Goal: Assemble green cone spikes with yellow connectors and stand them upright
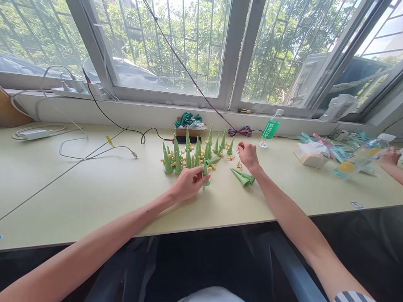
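Observation:
My left hand (188, 184) is closed around a green plastic cone (205, 168), which stands upright between thumb and fingers at the near side of a cluster. That cluster is made of several upright green cones (177, 162) with small yellow pegged pieces among them. Farther right, my right hand (248, 155) has its fingertips pinched together above the table; whatever they hold is too small to make out. Below that hand lie loose yellow cross-shaped pieces (239, 165). Several green cones (244, 178) rest on their sides beside my right wrist.
Behind the cluster are a black phone (188, 139) and a small cardboard box (185, 131) with green wrapping. A water bottle (270, 129) stands near the window. Cables (94, 153) cross the left side. At far right, another person's hand (389, 156) is near clear-and-blue plastic items.

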Tool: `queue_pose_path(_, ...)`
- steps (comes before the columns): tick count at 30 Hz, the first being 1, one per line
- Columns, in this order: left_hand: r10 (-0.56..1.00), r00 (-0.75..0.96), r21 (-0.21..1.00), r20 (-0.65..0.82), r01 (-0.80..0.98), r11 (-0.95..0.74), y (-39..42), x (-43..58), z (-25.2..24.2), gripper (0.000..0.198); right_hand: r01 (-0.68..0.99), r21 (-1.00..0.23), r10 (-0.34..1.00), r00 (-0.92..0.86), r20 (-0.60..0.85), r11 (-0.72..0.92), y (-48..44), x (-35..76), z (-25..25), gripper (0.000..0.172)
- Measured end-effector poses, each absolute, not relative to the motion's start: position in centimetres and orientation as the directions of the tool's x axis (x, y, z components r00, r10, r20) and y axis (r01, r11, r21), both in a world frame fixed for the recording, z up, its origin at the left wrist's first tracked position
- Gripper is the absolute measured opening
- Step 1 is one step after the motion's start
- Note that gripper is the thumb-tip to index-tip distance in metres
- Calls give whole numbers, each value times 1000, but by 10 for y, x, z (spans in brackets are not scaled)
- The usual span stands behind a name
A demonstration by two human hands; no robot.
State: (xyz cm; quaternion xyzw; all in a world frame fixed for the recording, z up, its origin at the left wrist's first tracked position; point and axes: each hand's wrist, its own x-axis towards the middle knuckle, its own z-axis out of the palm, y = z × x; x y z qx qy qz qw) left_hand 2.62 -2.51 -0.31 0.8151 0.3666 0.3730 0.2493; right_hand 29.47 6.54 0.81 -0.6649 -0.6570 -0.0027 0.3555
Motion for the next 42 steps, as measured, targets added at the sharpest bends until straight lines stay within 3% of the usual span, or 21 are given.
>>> queue_pose_path(2, 806, 420, 720, 417, 390, -575, -25, 26, -3, 37, 771, -556, 797, 108, 594, 310, 53, 281, 14, 17)
queue_pose_path(5, 842, 347, 769, 414, 360, -527, -24, 26, -2, 32, 547, -631, 749, 11, 662, 550, 32, 253, 17, 16)
queue_pose_path(9, 877, 255, 821, 407, 320, -474, -21, 25, -1, 30, 346, -626, 698, -139, 702, 699, 7, 218, 12, 15)
queue_pose_path(15, 896, 176, 859, 408, 258, -442, -17, 23, -3, 41, 294, -616, 678, -216, 702, 731, -6, 201, 3, 14)
queue_pose_path(42, 896, 158, 857, 415, 262, -443, -20, 22, -2, 43, 103, -731, 726, -268, 633, 675, -7, 199, 1, 16)
